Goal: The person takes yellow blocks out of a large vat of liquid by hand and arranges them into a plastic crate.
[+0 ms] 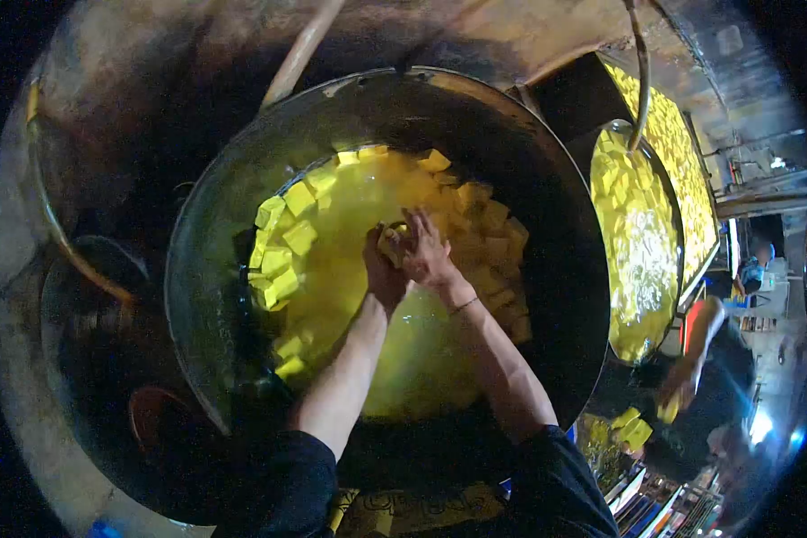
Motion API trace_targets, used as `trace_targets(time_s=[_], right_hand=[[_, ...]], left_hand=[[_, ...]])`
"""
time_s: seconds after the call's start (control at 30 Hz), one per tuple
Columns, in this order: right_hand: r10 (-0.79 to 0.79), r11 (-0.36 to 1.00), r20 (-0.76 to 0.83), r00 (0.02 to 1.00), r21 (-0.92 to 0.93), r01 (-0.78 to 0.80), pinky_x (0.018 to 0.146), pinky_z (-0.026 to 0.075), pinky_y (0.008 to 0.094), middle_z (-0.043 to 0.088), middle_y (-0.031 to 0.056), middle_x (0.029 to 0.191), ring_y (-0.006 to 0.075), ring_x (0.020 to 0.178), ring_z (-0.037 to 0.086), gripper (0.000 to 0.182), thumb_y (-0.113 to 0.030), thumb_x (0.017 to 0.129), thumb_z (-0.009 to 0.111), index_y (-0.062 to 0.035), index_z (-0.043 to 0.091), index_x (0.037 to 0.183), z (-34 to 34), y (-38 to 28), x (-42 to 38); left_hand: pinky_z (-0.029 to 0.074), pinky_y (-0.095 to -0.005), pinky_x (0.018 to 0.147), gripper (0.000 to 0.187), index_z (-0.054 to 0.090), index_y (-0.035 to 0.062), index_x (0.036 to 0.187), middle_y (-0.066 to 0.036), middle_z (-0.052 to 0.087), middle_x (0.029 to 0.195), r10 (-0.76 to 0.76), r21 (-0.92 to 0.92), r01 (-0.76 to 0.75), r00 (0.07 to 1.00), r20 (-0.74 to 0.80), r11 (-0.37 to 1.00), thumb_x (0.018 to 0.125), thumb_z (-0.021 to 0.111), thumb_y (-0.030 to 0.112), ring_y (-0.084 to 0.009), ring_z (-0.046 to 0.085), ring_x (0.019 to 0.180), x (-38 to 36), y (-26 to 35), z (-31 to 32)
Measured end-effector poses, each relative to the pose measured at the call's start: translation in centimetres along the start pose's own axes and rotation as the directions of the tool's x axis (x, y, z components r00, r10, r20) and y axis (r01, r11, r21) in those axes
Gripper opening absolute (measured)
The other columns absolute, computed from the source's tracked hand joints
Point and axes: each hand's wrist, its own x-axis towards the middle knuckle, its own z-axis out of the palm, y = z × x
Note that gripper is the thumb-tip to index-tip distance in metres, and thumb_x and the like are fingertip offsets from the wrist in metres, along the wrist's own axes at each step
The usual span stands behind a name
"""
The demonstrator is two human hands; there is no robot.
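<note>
A yellow tofu block (392, 238) is between my two hands, above the middle of a large round pan (202, 260) of cloudy yellow liquid (341, 269). My left hand (386, 276) wraps round its left and lower side. On its right side my right hand (428, 255) presses, fingers fairly straight and pointing up. My fingers partly cover the block. More yellow tofu blocks lie in the liquid along the pan's left wall, such as one tofu block (300, 237), and others sit in shadow along the right (484, 220).
Right of the pan stands a second pan (668, 206) with yellow blocks in shiny liquid, beside a large tray (713, 224) filled with yellow pieces. A co-worker's hand (680, 387) holds a yellow piece at the lower right. A dark pan (72, 332) is at the left; hoses (298, 58) hang behind.
</note>
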Motion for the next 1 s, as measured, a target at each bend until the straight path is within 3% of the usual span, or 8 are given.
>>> trace_targets(time_s=[0.1,0.2,0.3,0.43,0.53,0.7,0.8,1.0], right_hand=[[0.024,0.985,0.327,0.945,-0.17,0.034,0.099,0.024,0.063,0.047,0.0185,0.128,0.0367,0.122,0.041,0.049,-0.043,0.081,0.058,-0.0114,0.054,0.118,1.2,-1.3,3.2],[-0.072,0.937,0.498,0.864,-0.264,0.23,0.095,0.036,0.0523,0.057,0.0149,0.118,0.0318,0.116,0.049,0.039,-0.04,0.081,0.056,-0.0098,0.062,0.105,5.7,-5.5,6.3],[-0.142,0.73,0.627,0.766,-0.456,0.509,0.094,0.043,0.043,0.054,0.0122,0.122,0.0311,0.119,0.045,0.039,-0.023,0.08,0.059,-0.0093,0.058,0.116,12.7,-6.7,7.2],[-0.6,0.606,0.372,0.708,-0.366,0.706,0.088,0.042,0.0509,0.064,0.0137,0.102,0.0322,0.093,0.06,0.017,-0.02,0.079,0.055,-0.0089,0.067,0.084,13.8,-6.2,7.5],[-0.123,0.949,0.694,0.709,-0.126,0.289,0.075,0.051,0.0387,0.06,0.0177,0.102,0.0246,0.092,0.06,0.025,-0.015,0.08,0.053,-0.0077,0.063,0.102,9.0,-8.1,9.1],[-0.504,0.861,0.257,0.825,0.224,0.457,0.07,0.053,0.0386,0.065,0.0124,0.081,0.028,0.071,0.062,0.028,-0.034,0.078,0.063,-0.0133,0.064,0.097,17.0,-0.2,8.6],[-0.226,0.903,0.693,0.685,-0.114,0.413,0.071,0.052,0.037,0.066,0.0113,0.083,0.0244,0.074,0.063,0.036,-0.041,0.08,0.064,-0.0075,0.064,0.094,15.7,-4.5,4.9],[0.013,0.891,0.721,0.693,0.305,-0.335,0.073,0.048,0.0273,0.065,0.0143,0.087,0.0178,0.08,0.061,0.047,-0.033,0.074,0.076,0.0009,0.058,0.1,13.1,-6.6,3.0]], left_hand=[[0.043,-0.0439,0.093,0.041,0.053,0.006,0.109,-0.011,0.059,0.106,-0.005,-0.283,0.126,0.92,0.392,0.951,0.085,0.05,0.039,-0.0263,0.056,0.1,-1.3,1.1,-0.4],[0.04,-0.0445,0.097,0.057,0.044,0.0062,0.122,-0.013,0.049,0.123,-0.015,-0.077,-0.003,0.972,-0.236,0.997,0.085,0.049,0.049,-0.0273,0.048,0.112,-3.1,1.5,0.5],[0.04,-0.0444,0.097,0.058,0.043,0.0059,0.123,-0.013,0.049,0.124,-0.075,-0.039,0.071,0.991,-0.113,0.997,0.085,0.049,0.049,-0.0271,0.048,0.112,-3.4,1.5,-1.7],[0.04,-0.0443,0.097,0.059,0.043,0.0056,0.123,-0.013,0.048,0.124,-0.111,-0.022,0.11,0.991,-0.081,0.994,0.085,0.049,0.05,-0.027,0.048,0.113,-3.7,1.3,-2.9],[0.04,-0.0442,0.097,0.06,0.043,0.0054,0.123,-0.013,0.048,0.124,-0.123,-0.024,0.122,0.991,-0.059,0.992,0.085,0.049,0.051,-0.0268,0.048,0.113,-3.4,0.9,-3.6],[0.041,-0.0441,0.097,0.061,0.042,0.0051,0.124,-0.013,0.047,0.124,-0.158,-0.031,0.157,0.986,-0.048,0.987,0.085,0.049,0.052,-0.0266,0.048,0.113,-3.6,-0.1,-3.9],[0.041,-0.044,0.097,0.062,0.042,0.0048,0.124,-0.013,0.047,0.124,-0.166,-0.025,0.165,0.985,-0.055,0.986,0.085,0.049,0.052,-0.0265,0.048,0.113,-4.1,-0.4,-4.2],[0.041,-0.0438,0.097,0.064,0.041,0.0044,0.124,-0.013,0.047,0.125,-0.172,-0.018,0.172,0.983,-0.067,0.985,0.085,0.049,0.053,-0.0263,0.048,0.113,-4.6,-0.6,-4.7]])
